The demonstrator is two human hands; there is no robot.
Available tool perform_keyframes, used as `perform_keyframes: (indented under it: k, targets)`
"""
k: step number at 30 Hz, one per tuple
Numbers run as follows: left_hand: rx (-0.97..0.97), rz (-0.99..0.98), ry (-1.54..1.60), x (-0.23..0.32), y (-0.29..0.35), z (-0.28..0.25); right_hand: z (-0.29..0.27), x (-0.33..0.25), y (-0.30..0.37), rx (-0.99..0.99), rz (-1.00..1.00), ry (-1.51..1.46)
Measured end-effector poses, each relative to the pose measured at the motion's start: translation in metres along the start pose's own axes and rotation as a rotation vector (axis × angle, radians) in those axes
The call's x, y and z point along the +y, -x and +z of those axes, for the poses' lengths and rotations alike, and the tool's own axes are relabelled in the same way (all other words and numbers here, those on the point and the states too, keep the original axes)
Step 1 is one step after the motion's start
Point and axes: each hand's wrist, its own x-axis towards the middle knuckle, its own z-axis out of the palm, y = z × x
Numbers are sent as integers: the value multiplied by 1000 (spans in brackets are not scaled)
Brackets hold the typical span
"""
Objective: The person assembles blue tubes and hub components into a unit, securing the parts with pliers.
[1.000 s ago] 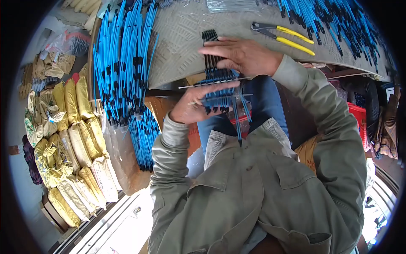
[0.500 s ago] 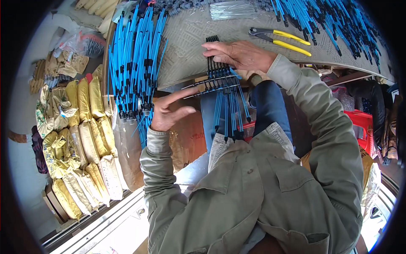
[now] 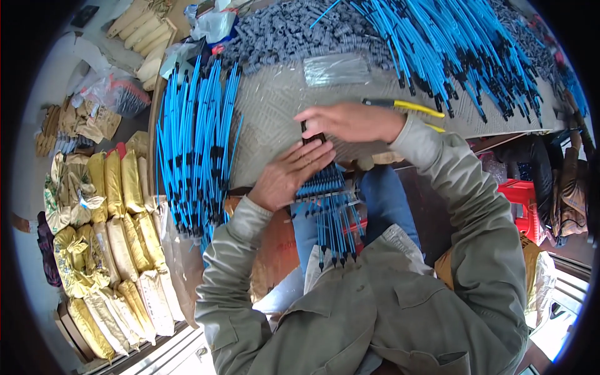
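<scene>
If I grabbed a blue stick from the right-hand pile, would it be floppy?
Probably not very: the blue sticks mostly lie straight. One is likely light, being so thin. It might drag others along, since they overlap.

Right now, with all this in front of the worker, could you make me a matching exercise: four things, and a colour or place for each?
Things:
1. Pincers
2. Heap of small parts
3. Bundle of thin strips
4. Bunch of rods in the middle

Descriptions:
A. Grey, along the table's far side
B. Blue, with black tips pointing toward the jacket
C. Yellow-handled, partly hidden by the right arm
D. Pale and shiny, lying flat

Pairs: 1-C, 2-A, 3-D, 4-B
</scene>
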Motion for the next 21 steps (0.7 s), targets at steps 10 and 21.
perform_keyframes:
  k: [10,21]
  targets:
    - [-4,-27,-57,-3,1,5,-50,54,-32,279,94,964]
    - [11,-44,13,-3,4,6,-30,-11,-2,401,145,676]
